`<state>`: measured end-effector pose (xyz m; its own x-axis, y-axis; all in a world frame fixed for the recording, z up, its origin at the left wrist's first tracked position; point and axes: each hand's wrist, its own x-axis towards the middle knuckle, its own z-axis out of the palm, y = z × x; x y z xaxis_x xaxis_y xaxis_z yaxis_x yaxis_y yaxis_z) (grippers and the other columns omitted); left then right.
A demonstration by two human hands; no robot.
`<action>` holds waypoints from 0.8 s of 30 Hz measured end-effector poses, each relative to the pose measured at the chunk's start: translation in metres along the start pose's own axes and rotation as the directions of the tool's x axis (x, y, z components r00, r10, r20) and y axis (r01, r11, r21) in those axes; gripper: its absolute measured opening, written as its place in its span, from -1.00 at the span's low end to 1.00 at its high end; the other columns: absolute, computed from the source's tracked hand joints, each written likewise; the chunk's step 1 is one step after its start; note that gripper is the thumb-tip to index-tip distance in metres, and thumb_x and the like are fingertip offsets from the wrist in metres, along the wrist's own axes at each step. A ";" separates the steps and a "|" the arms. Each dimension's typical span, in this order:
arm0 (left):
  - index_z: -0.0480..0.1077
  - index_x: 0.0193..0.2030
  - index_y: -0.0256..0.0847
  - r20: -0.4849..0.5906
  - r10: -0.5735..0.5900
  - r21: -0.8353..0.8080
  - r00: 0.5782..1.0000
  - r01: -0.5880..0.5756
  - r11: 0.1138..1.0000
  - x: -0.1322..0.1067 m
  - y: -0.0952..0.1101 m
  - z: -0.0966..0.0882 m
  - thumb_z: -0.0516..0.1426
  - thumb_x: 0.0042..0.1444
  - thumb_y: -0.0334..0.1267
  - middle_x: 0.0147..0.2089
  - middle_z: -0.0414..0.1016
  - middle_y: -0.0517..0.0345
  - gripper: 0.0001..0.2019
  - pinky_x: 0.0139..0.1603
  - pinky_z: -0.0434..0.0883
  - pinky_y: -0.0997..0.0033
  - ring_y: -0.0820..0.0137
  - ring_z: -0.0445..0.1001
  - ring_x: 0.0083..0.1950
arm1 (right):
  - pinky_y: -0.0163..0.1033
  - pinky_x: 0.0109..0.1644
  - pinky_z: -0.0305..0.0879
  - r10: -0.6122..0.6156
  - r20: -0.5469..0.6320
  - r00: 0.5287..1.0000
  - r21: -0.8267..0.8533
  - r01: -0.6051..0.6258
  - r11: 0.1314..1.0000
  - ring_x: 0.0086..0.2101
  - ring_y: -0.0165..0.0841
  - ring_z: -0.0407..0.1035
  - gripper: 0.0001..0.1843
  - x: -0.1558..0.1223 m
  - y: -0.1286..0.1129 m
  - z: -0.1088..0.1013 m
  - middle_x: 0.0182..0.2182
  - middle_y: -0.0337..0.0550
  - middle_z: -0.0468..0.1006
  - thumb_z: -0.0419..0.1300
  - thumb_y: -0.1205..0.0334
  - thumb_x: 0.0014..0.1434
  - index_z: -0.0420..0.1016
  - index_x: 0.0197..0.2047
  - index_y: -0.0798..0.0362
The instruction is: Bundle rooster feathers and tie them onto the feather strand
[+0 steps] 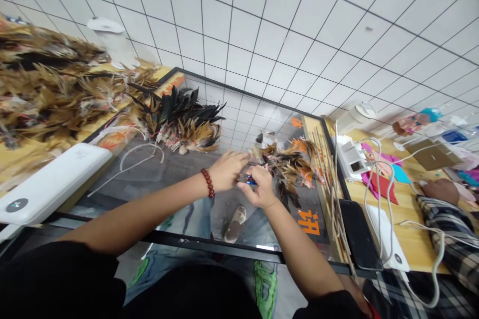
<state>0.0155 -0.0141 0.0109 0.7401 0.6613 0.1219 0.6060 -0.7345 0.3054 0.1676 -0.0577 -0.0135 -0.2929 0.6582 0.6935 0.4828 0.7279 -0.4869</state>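
Observation:
Over the dark glass tabletop point(164, 197), my two hands are close together. My left hand point(226, 170), with a red-brown bead bracelet point(208, 183) at the wrist, reaches in from the left. Its fingers are closed at the pale end of a small tuft of feathers point(256, 155); the thumb is hidden. My right hand point(261, 190) is wrapped round a small blue tool point(250, 179), mostly covered by the fingers, so its exact kind does not show. Just beyond lies a loose pile of brown and black feathers point(290, 162). Bundled dark feathers point(183, 119) lie farther left.
Many brown feather bundles point(56, 94) cover the wooden surface at left, near a white power bank point(56, 182). Thin sticks point(331, 184) line the right edge, beside a black phone point(361, 234) and white cables point(379, 184). A co-worker's checked sleeve point(447, 219) is at far right.

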 end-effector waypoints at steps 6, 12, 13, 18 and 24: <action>0.44 0.09 -0.29 -0.208 -0.129 -0.009 0.970 0.130 0.991 -0.010 -0.027 -0.011 -0.07 0.03 -0.57 0.11 0.48 -0.09 -0.50 0.19 0.34 0.25 0.30 0.41 0.14 | -0.31 -0.41 0.10 0.318 -0.140 0.938 0.144 -0.298 0.943 -0.54 -0.45 0.14 -0.67 0.000 0.007 -0.004 -0.57 -0.33 0.24 0.06 -0.04 0.25 0.30 -0.41 0.03; 0.55 -0.29 -0.21 -0.269 -0.157 0.328 0.950 0.243 0.913 0.038 -0.094 -0.041 0.03 0.05 -0.40 -0.10 0.54 -0.08 -0.75 0.20 0.11 -0.18 0.05 0.31 0.12 | -0.31 -0.37 0.11 0.396 -0.162 0.904 0.181 -0.367 0.912 -0.51 -0.45 0.13 -0.66 0.001 0.014 -0.001 -0.57 -0.33 0.22 0.06 -0.05 0.24 0.31 -0.41 0.03; 0.54 -0.34 -0.20 -0.207 -0.127 0.370 0.970 0.198 0.908 0.044 -0.102 -0.043 0.05 0.02 -0.41 -0.12 0.55 -0.05 -0.78 0.24 0.03 -0.23 0.06 0.30 0.12 | -0.31 -0.38 0.10 0.392 -0.169 0.904 0.193 -0.359 0.913 -0.51 -0.45 0.11 -0.66 0.001 0.014 -0.001 -0.58 -0.34 0.20 0.07 -0.04 0.23 0.30 -0.42 0.03; 0.50 -0.46 -0.18 -0.117 -0.136 0.393 0.984 0.171 0.904 0.055 -0.117 -0.040 0.07 -0.05 -0.44 -0.21 0.54 0.03 -0.81 0.30 -0.27 -0.28 0.12 0.28 0.10 | -0.32 -0.37 0.10 0.429 -0.196 0.882 0.229 -0.384 0.894 -0.50 -0.46 0.11 -0.64 0.005 0.014 0.000 -0.58 -0.34 0.21 0.08 -0.04 0.23 0.28 -0.45 0.03; 0.51 -0.38 -0.21 -0.220 -0.223 0.119 0.950 0.253 0.960 0.053 -0.081 -0.051 0.07 0.00 -0.35 -0.08 0.50 0.01 -0.83 0.32 -0.17 -0.20 0.15 0.21 0.20 | -0.32 -0.37 0.09 0.392 -0.197 0.898 0.249 -0.341 0.906 -0.51 -0.47 0.10 -0.65 0.007 0.014 -0.001 -0.58 -0.35 0.19 0.12 -0.04 0.21 0.27 -0.45 0.03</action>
<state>-0.0087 0.0885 0.0404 0.5038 0.8253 0.2552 0.8037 -0.5561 0.2118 0.1729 -0.0435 -0.0151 0.0887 0.8392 0.5365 0.3319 0.4829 -0.8104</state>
